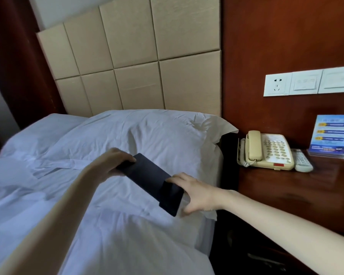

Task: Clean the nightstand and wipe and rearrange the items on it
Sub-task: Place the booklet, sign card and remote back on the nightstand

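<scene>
A: Where is the flat black object?

B: Over the bed, above the near edge of the white pillow. It is long and rectangular and runs slantwise from far left to near right. I cannot tell what it is, nor whether it touches the pillow.

A: And the hands?

B: Both have it. The left grip is clenched on the far left end, fingers curled over the edge. The right grip grasps the near right end, fingers on top and thumb below.

A: What is on the nightstand surface?

B: It is dark red-brown wood, to the right of the bed. A cream telephone sits at its far left corner, handset in the cradle, coiled cord on the left side. A grey remote control lies just beside the telephone, on its right. Further right, a blue card stands upright in a clear holder against the wall.

A: Anything on the wall?

B: A white socket plate with white switches to its right, above the telephone. Behind the pillow is a beige padded headboard.
</scene>
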Demonstrator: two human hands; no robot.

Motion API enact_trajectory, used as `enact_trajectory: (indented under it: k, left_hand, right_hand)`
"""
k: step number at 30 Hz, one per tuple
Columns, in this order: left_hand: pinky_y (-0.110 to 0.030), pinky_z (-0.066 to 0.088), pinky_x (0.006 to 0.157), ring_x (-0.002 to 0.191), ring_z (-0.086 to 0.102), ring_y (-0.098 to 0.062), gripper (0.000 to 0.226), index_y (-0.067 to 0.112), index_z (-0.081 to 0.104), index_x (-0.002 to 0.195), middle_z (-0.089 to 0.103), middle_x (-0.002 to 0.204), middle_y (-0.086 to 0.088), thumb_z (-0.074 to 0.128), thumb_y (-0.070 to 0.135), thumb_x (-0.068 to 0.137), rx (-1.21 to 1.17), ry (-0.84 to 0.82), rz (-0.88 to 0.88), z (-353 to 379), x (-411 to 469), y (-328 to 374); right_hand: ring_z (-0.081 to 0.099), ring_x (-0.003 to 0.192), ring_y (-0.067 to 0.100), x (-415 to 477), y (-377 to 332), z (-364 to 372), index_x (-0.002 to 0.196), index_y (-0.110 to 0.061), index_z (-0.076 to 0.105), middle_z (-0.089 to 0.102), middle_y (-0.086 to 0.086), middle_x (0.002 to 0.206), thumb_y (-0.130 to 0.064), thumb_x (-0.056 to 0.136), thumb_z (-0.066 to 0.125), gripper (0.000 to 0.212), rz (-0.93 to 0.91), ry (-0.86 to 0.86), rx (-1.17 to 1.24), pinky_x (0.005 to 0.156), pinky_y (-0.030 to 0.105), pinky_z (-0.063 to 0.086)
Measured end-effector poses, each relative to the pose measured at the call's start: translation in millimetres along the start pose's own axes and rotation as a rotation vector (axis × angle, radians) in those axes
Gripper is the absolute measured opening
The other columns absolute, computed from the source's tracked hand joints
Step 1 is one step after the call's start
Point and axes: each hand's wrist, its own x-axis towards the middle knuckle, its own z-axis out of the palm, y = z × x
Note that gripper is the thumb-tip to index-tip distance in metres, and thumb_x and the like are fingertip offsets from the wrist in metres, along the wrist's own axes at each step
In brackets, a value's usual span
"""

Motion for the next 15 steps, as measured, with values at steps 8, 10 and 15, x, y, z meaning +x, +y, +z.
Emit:
enact_trajectory:
  k: [8, 10, 15]
  left_hand:
    - [-0.025, 0.050, 0.053, 0.051, 0.053, -0.015, 0.013, 0.004, 0.055, 0.067, 0.050, 0.060, -0.008, 0.064, 0.003, 0.076, -0.324, -0.066, 0.032, 31, -7, 46]
    - [-0.025, 0.047, 0.056, 0.053, 0.049, -0.013, 0.017, 0.009, 0.053, 0.064, 0.048, 0.058, -0.005, 0.064, 0.006, 0.076, -0.369, -0.120, 0.028, 42, -7, 55]
    - [-0.021, 0.052, 0.046, 0.043, 0.058, -0.013, 0.021, 0.016, 0.058, 0.064, 0.057, 0.053, -0.002, 0.058, 0.017, 0.085, -0.417, -0.226, 0.119, 94, -6, 93]
  right_hand:
    - [0.068, 0.083, 0.024, -39, -2, -25, 0.129, 0.000, 0.056, 0.065, 0.015, 0.110, -0.038, 0.087, 0.065, 0.057, -0.317, 0.543, -0.741, 0.053, 0.033, 0.056]
    - [0.068, 0.085, 0.023, -50, 7, -42, 0.128, 0.002, 0.056, 0.066, 0.016, 0.110, -0.033, 0.084, 0.070, 0.058, -0.355, 0.546, -0.813, 0.057, 0.032, 0.056]
    - [0.069, 0.093, 0.025, -95, 31, -82, 0.130, 0.003, 0.054, 0.065, 0.018, 0.116, -0.023, 0.071, 0.082, 0.070, -0.299, 0.606, -0.807, 0.064, 0.034, 0.058]
